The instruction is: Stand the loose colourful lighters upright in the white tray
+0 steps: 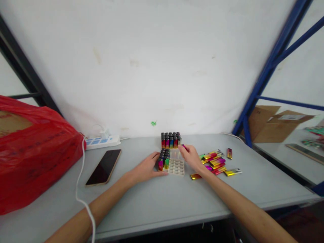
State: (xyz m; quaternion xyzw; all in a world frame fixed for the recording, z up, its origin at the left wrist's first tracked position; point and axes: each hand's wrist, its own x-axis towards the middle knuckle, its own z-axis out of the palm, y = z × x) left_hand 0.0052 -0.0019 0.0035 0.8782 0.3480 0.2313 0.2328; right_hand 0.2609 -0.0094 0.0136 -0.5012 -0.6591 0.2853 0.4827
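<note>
Purple is showing where the right hand [190, 156] is pinching a slanting lighter [184, 147] just beyond the bare holes [177, 166] of the tray [177, 174], while the left hand [149, 165], lying nearer them, is curving around the filled left end, whether gripping I'm not managing to tell.

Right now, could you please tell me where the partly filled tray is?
In the head view, the pale tray sits mid-table, between the left hand and the loose lighters on the right, in front of the rear lighters.
</note>
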